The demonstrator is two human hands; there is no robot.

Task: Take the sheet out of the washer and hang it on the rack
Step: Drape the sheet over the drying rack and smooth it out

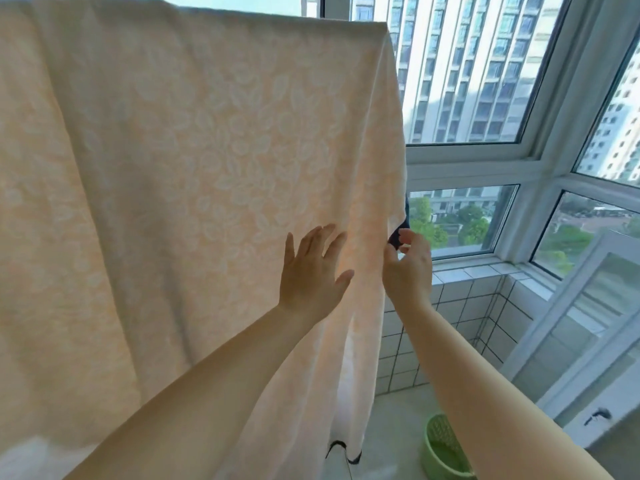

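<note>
A pale peach sheet (173,168) with a leaf pattern hangs draped over a high bar and fills the left and middle of the head view. The rack itself is hidden under the cloth. My left hand (311,271) lies flat against the sheet's front with its fingers spread. At the sheet's right edge, my right hand (408,265) pinches the dark trim of that edge between thumb and fingers. The lower corner of the sheet shows the same dark trim near the floor.
A green plastic basket (443,452) stands on the floor at the lower right. White tiled wall (450,323) and large windows (485,81) close the corner on the right. A white sliding window frame (588,358) leans in at the far right.
</note>
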